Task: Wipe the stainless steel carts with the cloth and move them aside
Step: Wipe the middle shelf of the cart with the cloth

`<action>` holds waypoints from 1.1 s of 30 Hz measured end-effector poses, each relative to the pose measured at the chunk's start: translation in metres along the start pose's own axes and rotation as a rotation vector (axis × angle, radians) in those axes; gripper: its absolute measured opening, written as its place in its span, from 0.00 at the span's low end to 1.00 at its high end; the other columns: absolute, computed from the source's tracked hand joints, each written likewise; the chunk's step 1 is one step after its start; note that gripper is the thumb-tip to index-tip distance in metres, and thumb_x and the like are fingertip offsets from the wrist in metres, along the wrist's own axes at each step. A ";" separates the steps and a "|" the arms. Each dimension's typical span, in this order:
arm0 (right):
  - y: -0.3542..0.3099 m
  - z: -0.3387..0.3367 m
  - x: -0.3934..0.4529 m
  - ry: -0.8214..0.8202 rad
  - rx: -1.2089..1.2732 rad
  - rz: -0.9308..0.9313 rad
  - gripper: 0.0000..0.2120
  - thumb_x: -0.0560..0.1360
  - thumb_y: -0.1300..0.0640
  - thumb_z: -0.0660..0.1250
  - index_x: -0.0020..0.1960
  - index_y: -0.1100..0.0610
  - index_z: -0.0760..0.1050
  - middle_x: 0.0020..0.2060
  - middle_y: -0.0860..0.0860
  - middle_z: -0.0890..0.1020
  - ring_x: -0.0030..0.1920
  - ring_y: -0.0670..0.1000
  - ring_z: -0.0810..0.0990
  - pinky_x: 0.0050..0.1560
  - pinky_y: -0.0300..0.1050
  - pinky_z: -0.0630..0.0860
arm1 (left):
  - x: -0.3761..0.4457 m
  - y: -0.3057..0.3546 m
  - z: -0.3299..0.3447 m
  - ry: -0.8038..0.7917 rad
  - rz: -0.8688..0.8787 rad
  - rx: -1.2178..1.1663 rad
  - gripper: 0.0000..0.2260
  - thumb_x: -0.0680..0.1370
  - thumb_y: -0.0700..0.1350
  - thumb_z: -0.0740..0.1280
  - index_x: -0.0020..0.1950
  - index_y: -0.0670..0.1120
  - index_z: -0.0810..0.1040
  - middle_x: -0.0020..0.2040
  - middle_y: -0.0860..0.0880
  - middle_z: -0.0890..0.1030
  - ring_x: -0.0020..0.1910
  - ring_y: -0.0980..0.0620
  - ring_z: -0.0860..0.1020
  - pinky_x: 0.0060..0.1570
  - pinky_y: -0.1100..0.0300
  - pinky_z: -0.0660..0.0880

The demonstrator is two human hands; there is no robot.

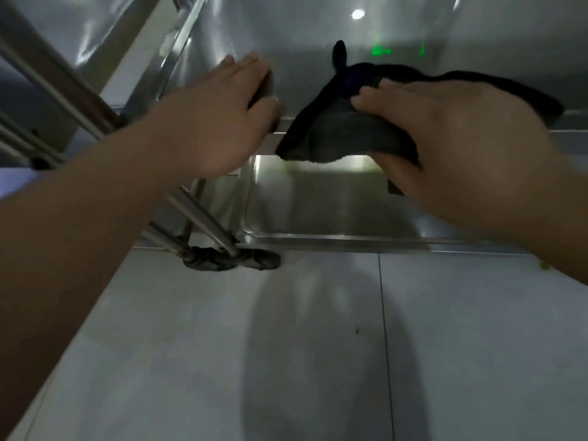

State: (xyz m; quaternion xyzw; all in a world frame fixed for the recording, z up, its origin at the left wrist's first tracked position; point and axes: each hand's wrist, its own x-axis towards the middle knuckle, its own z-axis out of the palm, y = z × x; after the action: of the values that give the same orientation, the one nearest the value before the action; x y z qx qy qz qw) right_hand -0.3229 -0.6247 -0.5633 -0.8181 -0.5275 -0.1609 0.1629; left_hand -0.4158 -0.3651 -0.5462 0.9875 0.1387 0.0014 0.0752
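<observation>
Closest to us is just pale tiled floor (222, 361) with our own shadow falling across it and a tiny dark speck near a grout line. Nothing down there is in the way.

A bit farther in, the cart's lower shelf (334, 211) runs across the view with a raised lip along its near edge. At its left corner there's a caster wheel (229, 261) on the floor, and slanted tubes (203, 218) come down to that corner. Those tubes and the taller rails on the far left look like the part to watch when we roll this thing aside, since they stick out toward our left arm.

Then the hands, both up at the near edge of the top shelf (318, 36). Our left hand (222, 122) lies flat with fingers straight and together, palm on the corner and thumb at the rim. We reckon it's there to steady the cart so it doesn't roll while we wipe. Our right hand (451, 138) has its fingers curled over a dark cloth (334, 132), gripping it. The cloth is bunched, draped over the shelf's near edge, with one flap hanging down and another end trailing off to the right on the top. Holding it wadded like that probably gives more pressure on the rim.

Farthest out, the steel top is bare and shiny, showing a ceiling light and a green glow as reflections.
</observation>
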 end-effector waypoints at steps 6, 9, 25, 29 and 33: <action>-0.010 0.009 -0.058 0.049 0.059 -0.258 0.25 0.77 0.56 0.68 0.73 0.60 0.76 0.72 0.55 0.76 0.73 0.58 0.75 0.72 0.58 0.72 | -0.011 0.010 -0.006 0.089 0.007 0.015 0.26 0.88 0.59 0.51 0.79 0.46 0.68 0.83 0.44 0.65 0.82 0.44 0.62 0.76 0.53 0.58; -0.023 0.039 -0.093 -0.105 0.180 -0.216 0.22 0.79 0.51 0.63 0.71 0.54 0.79 0.69 0.50 0.81 0.68 0.52 0.80 0.67 0.53 0.77 | -0.035 0.017 0.002 0.257 0.046 0.038 0.28 0.86 0.61 0.52 0.82 0.47 0.67 0.80 0.44 0.70 0.76 0.41 0.70 0.76 0.43 0.64; 0.022 0.183 -0.079 -0.174 0.615 0.696 0.13 0.78 0.33 0.62 0.51 0.41 0.75 0.38 0.34 0.76 0.38 0.35 0.75 0.38 0.36 0.68 | -0.124 -0.036 0.136 -0.069 0.122 0.158 0.33 0.83 0.60 0.56 0.87 0.52 0.54 0.86 0.52 0.56 0.83 0.57 0.49 0.78 0.56 0.42; 0.012 0.202 -0.029 -0.040 0.659 0.707 0.15 0.81 0.40 0.62 0.68 0.35 0.72 0.38 0.29 0.77 0.39 0.25 0.75 0.38 0.24 0.66 | -0.118 -0.061 0.163 -0.155 0.065 0.166 0.33 0.84 0.60 0.56 0.87 0.53 0.50 0.87 0.54 0.52 0.84 0.58 0.46 0.75 0.59 0.36; -0.007 0.231 0.014 -0.008 0.662 0.740 0.17 0.82 0.40 0.59 0.69 0.39 0.71 0.42 0.35 0.82 0.41 0.37 0.81 0.39 0.34 0.73 | -0.115 -0.081 0.180 -0.239 0.016 0.086 0.34 0.84 0.60 0.60 0.87 0.52 0.53 0.87 0.53 0.54 0.85 0.53 0.54 0.80 0.50 0.57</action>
State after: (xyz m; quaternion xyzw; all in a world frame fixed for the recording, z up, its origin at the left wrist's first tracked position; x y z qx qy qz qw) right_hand -0.3026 -0.5098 -0.7633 -0.8554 -0.2249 0.0870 0.4585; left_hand -0.5442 -0.3457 -0.7341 0.9840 0.1208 -0.1217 0.0487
